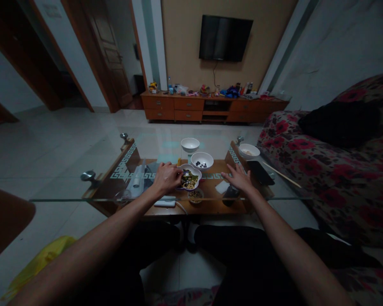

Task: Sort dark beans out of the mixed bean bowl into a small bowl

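My left hand (167,177) rests on the glass table (83,187), its fingers curled at the left rim of a white bowl (191,172) that holds mixed dark and yellow beans. Whether the fingertips pinch anything is too small to tell. My right hand (239,177) lies flat and spread on the glass, to the right of that bowl, near a black phone (261,172). Behind stand a white bowl with a few dark beans (202,160), another white bowl (190,144) and, at the right, a white bowl with pale contents (249,151).
A small bowl (195,195) and a dark cup (230,195) sit on the shelf under the glass. A thin stick (282,175) lies at the right edge. A floral sofa (322,170) is on the right, a TV cabinet (210,108) ahead, a yellow bag (38,261) on the floor.
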{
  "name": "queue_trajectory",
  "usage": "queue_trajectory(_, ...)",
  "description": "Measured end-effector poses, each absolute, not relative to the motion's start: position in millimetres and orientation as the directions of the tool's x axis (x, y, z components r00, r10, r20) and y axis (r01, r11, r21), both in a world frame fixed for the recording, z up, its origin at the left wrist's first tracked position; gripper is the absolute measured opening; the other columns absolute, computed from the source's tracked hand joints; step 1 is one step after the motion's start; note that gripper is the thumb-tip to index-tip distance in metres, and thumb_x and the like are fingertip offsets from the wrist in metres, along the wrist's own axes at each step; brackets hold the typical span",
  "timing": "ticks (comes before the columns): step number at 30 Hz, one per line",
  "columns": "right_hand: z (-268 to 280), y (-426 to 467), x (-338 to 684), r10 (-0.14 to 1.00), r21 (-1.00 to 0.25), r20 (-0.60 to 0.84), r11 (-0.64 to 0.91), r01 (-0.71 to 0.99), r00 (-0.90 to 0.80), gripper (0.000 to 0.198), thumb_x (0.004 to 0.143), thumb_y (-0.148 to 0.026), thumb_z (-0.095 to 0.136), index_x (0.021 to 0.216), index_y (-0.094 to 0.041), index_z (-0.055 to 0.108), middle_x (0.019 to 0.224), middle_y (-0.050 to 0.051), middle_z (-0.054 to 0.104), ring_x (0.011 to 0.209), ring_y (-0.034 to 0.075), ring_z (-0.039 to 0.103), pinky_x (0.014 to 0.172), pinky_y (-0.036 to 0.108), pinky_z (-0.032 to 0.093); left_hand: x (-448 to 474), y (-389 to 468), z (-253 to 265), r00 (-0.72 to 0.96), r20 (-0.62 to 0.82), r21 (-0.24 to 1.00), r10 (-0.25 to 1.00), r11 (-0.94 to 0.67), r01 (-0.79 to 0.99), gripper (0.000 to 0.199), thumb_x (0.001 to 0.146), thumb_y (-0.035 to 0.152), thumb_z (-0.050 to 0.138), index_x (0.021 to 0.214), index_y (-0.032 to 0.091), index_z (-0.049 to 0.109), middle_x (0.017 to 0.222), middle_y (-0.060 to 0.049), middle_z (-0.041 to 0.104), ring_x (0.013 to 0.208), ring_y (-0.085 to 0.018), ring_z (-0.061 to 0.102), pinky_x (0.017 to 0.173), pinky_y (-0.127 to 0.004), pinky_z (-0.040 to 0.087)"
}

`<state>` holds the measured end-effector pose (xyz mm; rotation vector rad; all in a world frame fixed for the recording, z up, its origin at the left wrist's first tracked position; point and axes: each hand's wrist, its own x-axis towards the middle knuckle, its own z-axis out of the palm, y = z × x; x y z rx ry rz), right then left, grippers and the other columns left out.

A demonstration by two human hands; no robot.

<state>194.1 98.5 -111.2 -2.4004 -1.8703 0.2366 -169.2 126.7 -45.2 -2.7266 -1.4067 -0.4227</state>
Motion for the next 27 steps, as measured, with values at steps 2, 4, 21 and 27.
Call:
queue_trajectory(2,-113,99,195,0.969,-0.165,-0.068,-0.245,0.955,0.237,0.088,0.100,-0.084,0.029,0.170,-0.031,0.033,0.180,0.015,0.018,0.166,0.038,0.012,0.127,0.073,0.010,-161,134,-43,0.509,0.307,0.110,0.804,-0.561,0.820,0.028,0.103,0.036,0.053,0.102,0.027,0.079,0.098,-0.006,0.074,0.098,-0.026,0.057,0.083,-0.043,0.031)
queue_trajectory(4,-114,100,196,0.970,-0.166,-0.068,-0.242,0.956,0.234,0.088,0.100,-0.084,0.029,0.170,-0.031,0.032,0.180,0.015,0.017,0.166,0.037,0.012,0.127,0.074,0.009,-151,144,-41,0.476,0.346,0.128,0.808,-0.544,0.829,0.034,0.107,0.041,0.048,0.114,0.029,0.078,0.105,-0.007,0.074,0.104,-0.027,0.057,0.085,-0.043,0.031)
queue_trajectory(21,-115,99,194,0.966,-0.123,-0.051,-0.257,0.959,0.253,0.085,0.101,-0.082,0.028,0.170,-0.032,0.033,0.179,0.013,0.020,0.165,0.039,0.015,0.127,0.072,0.015,-210,137,-31,0.577,0.223,0.090,0.786,-0.606,0.790,0.024,0.104,0.037,0.059,0.115,0.030,0.079,0.099,-0.006,0.074,0.101,-0.026,0.059,0.089,-0.044,0.033)
queue_trajectory(27,-114,98,195,0.971,-0.143,-0.057,-0.240,0.960,0.234,0.085,0.101,-0.082,0.028,0.170,-0.032,0.033,0.179,0.014,0.020,0.166,0.037,0.013,0.127,0.073,0.014,-197,126,-27,0.660,0.188,-0.077,0.727,-0.659,0.748,0.024,0.100,0.031,0.056,0.092,0.023,0.078,0.095,-0.008,0.072,0.102,-0.029,0.058,0.085,-0.045,0.030)
